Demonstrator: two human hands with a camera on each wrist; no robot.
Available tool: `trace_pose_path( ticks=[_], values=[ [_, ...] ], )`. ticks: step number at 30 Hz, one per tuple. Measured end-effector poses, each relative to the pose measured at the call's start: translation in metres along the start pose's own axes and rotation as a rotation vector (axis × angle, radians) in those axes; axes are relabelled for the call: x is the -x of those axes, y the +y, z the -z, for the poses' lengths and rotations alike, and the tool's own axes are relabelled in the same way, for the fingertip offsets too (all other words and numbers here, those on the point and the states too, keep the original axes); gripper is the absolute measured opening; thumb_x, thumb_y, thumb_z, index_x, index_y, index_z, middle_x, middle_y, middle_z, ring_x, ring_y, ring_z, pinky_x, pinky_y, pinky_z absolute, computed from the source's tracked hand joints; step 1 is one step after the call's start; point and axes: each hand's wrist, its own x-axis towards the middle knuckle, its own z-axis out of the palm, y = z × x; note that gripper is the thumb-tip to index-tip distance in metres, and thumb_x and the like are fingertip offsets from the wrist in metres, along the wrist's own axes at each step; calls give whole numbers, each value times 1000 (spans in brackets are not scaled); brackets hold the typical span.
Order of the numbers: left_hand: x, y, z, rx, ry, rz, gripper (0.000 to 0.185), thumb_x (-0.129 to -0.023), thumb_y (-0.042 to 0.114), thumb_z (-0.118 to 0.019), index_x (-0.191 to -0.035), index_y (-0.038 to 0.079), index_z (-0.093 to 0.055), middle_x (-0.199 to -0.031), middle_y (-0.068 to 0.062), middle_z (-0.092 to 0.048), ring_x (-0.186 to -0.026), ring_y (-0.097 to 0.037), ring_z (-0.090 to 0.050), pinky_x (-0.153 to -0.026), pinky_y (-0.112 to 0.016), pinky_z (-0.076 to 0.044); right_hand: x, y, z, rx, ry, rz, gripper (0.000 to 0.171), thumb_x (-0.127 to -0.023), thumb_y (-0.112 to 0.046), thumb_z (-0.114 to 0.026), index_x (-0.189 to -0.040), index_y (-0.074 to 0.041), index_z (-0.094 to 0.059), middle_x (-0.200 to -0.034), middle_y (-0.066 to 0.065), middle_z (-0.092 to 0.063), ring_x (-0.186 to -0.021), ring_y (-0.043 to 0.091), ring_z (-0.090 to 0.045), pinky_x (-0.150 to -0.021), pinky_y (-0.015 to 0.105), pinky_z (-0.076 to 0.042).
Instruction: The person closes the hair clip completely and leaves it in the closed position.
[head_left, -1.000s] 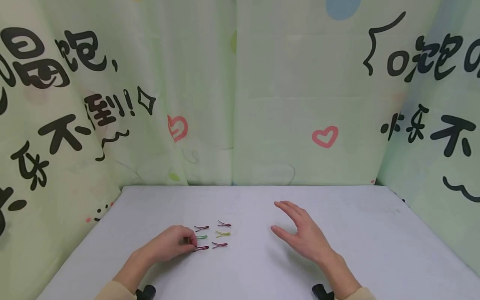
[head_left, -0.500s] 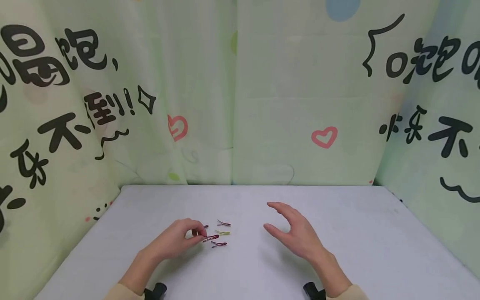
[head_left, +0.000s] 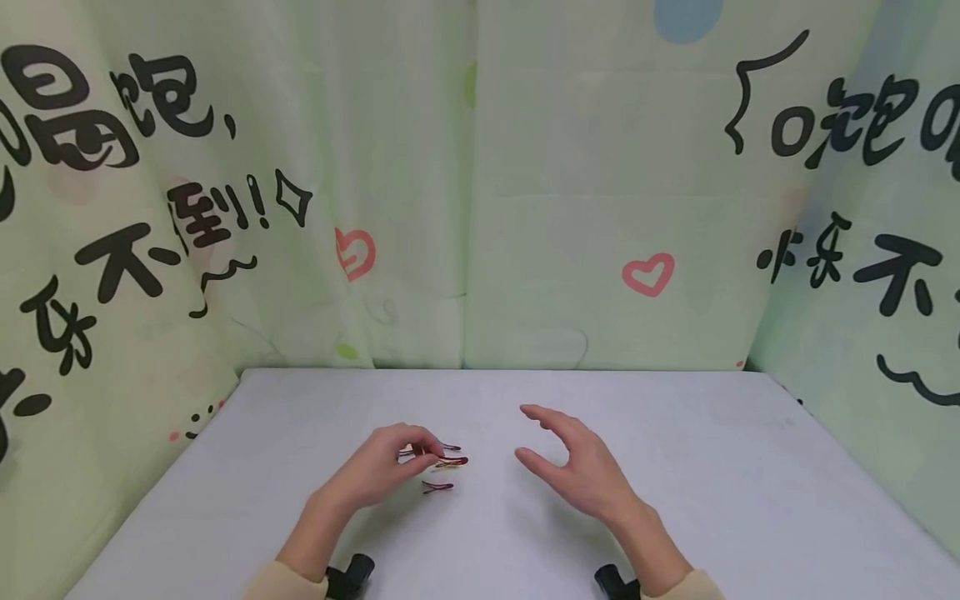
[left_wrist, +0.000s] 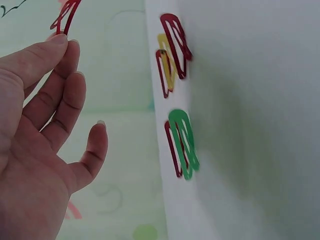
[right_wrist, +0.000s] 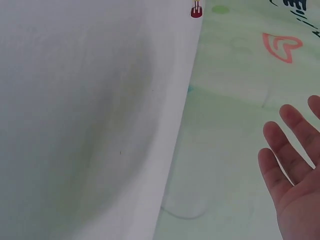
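On the pale bench, the left hand hovers with its fingertips pinching a dark red clip, lifted clear of the surface; the left wrist view shows that clip nipped at the tip of thumb and forefinger, the other fingers loosely bent. Just below the held clip lies another red clip flat on the bench. Behind it, partly hidden by the fingers, sit more clips, among them a green one. Right of the held clip, well apart, the right hand floats open, its grip wide and holding nothing.
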Motion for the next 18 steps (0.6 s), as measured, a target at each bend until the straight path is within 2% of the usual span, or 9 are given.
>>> trace_pose_path(
  ticks=[6, 13, 18],
  values=[
    [-9, 12, -6, 32, 28, 20, 10, -96, 12, -70, -98, 21, -73, -95, 10, -69, -90, -9, -60, -84, -46, -49, 0, -7, 0, -12, -1, 11, 52, -90, -33, -78, -138, -24, -61, -131, -6, -64, -116, 17, -59, -98, 51, -46],
    [-17, 22, -15, 76, 49, 5, 9, -96, 9, -71, -99, 17, -74, -92, 11, -68, -87, -10, -59, -82, -39, -48, 0, -12, -1, -46, -11, 47, 49, -90, -31, -79, -135, -23, -63, -130, -9, -64, -115, 15, -59, -96, 49, -48],
    [-22, 29, -24, 124, 68, -11, 5, -96, 14, -71, -100, 16, -74, -94, 7, -69, -87, -12, -60, -81, -37, -50, 0, -13, -2, -60, 2, 101, 40, -89, -22, -80, -127, -18, -68, -124, -11, -66, -110, 13, -60, -93, 45, -50]
  ],
)
